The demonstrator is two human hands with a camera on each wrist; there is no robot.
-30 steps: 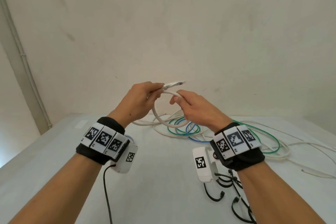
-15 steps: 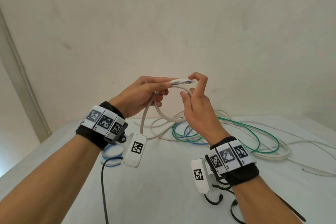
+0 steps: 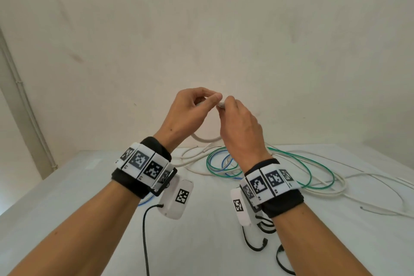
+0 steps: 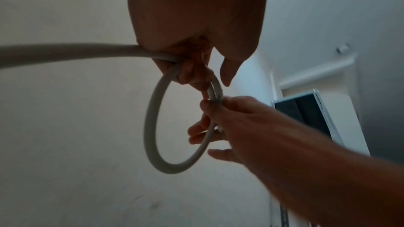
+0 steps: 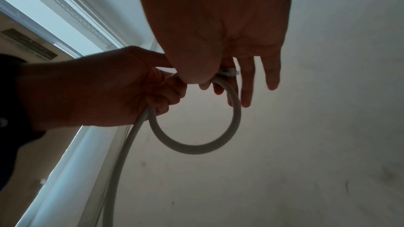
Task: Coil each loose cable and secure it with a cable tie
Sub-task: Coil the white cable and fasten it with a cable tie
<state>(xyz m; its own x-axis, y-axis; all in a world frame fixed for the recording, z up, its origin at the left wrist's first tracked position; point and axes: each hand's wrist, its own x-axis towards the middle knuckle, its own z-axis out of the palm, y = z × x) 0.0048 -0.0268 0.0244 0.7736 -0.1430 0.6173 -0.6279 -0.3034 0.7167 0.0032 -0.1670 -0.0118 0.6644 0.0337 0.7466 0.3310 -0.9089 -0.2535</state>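
Hands raised above white bench: left hand gripped first loop of thick white round cable; right hand, repositioned within half a second, pinched connector end against it, closing coil, tie pending.

The cable looped up between the hands is a pale off-white grey. On the white surface there's a green cable, a thin blue cable and more white cables. Black cable ties near the front. Both wristbands are black with white tags in black-and-white checker codes. The wall is cream.
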